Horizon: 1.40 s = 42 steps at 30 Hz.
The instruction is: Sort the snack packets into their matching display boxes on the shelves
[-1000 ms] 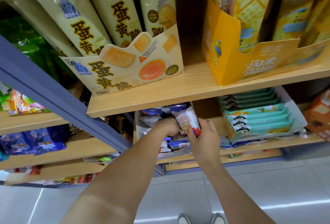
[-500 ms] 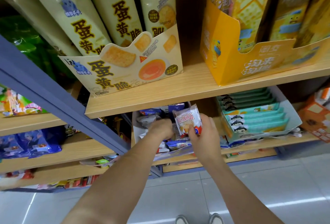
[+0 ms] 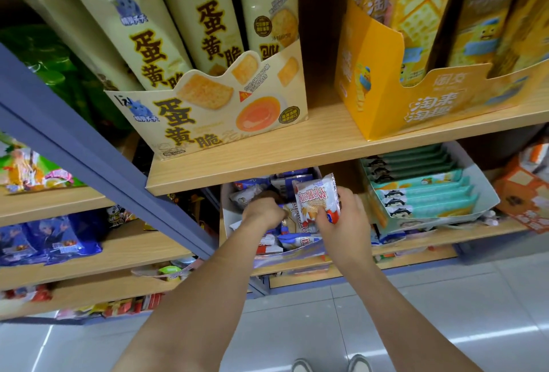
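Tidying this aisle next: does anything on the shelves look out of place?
Yes. The white box holds a jumble of mixed packets, and loose packets lie on the shelf before the teal box.

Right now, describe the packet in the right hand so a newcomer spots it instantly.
Start at the long wooden shelf board under the cream cardboard display box. Below it sits a white cardboard box of mixed packets, above which the right hand pinches a small white plastic snack packet. Only it stands upright, showing red lettering and a wafer picture.
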### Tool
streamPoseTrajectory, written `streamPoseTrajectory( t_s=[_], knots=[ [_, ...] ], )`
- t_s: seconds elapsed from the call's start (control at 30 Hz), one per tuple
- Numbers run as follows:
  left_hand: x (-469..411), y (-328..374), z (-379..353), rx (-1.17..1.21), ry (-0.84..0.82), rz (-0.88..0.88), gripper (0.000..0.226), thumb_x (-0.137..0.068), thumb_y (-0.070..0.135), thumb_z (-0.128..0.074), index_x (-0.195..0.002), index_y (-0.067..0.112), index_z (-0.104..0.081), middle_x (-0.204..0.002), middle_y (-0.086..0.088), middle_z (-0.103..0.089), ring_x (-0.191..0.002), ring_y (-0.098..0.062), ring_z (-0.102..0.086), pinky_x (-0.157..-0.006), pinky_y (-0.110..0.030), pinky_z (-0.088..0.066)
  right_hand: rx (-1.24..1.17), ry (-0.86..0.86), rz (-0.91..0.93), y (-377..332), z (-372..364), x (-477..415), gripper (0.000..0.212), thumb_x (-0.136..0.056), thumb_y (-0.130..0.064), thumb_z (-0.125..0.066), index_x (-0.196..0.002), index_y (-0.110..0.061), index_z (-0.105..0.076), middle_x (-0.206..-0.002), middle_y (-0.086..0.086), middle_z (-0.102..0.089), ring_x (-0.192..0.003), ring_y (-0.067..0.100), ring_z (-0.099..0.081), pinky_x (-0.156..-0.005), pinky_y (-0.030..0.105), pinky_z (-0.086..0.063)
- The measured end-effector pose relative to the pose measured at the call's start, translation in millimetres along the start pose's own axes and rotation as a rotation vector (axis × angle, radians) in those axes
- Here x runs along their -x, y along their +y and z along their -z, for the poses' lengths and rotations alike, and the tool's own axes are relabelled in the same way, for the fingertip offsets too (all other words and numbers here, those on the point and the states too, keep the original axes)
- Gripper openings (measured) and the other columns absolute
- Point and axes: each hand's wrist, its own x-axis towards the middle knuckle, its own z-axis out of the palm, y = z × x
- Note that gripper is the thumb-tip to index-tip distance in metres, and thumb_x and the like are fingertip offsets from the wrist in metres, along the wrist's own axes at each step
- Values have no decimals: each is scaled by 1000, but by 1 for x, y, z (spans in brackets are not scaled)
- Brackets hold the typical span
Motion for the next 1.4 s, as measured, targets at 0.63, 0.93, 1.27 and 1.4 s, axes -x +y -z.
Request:
streamPoseTrajectory(
  t_s=[0.63,0.93,1.27,1.4],
  knots=[
    [19,4,7,148,-38,-156,19,-82,25,-72,-83,24,-53,-88,-1,-63,-83,-20,-62,-71,-32,-48,-147,87,-24,6,0,9,33,-98,-23,-57,-129,-16,-47,-118,0,-55,-101,11,-57,-73,21,-50],
    [49,-17,1,-143,63,-424,44,-90,9,-57,-130,27,-60,-129,-4,-62,-117,-25,-55,-92,-37,-50,-380,167,-151,0,12,-4,23,-96,-17,-61,-116,-20,-51,-106,1,-63,-91,11,-65,-65,15,-50],
    [44,-16,3,35,-47,-337,35,-97,27,-46,-129,30,-62,-129,0,-62,-99,-16,-62,-86,-28,-49,-446,-2,-115,-1,11,-2,25,-93,-10,-64,-108,-23,-50,-100,-5,-64,-91,9,-67,-71,30,-59],
    [46,-18,5,34,-76,-349,34,-98,23,-41,-117,22,-69,-119,-4,-68,-108,-22,-59,-90,-31,-48,-160,-120,99,-15,9,-7,27,-91,-12,-66,-106,-28,-50,-96,-5,-65,-78,7,-64,-58,21,-50]
  ],
)
